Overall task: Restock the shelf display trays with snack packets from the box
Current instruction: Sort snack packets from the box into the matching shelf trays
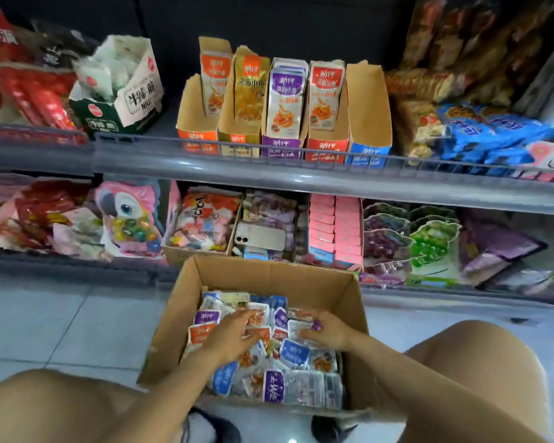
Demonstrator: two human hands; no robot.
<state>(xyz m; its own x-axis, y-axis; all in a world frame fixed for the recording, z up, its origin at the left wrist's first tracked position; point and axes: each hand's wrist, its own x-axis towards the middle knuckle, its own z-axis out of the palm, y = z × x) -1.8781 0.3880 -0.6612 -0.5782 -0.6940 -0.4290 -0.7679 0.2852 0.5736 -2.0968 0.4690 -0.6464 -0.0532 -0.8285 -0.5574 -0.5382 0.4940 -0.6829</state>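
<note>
An open cardboard box (349, 295) stands on the floor between my knees, full of small snack packets (293, 351) in blue, purple, orange and red. Both hands are inside it. My left hand (234, 334) lies flat on the packets with fingers spread. My right hand (325, 327) curls around a few packets at the box's right side. On the upper shelf stand five cardboard display trays: orange (194, 123), gold (237, 123), purple (282, 135), red (327, 139) and blue (370, 123). The first four hold upright packets; the blue tray looks empty.
A metal rail (301, 155) runs along the upper shelf's front. A phone (259, 237) lies on packets on the lower shelf behind the box. Other snack bags and boxes crowd both shelves left and right. Pale floor tiles (61, 321) lie left of the box.
</note>
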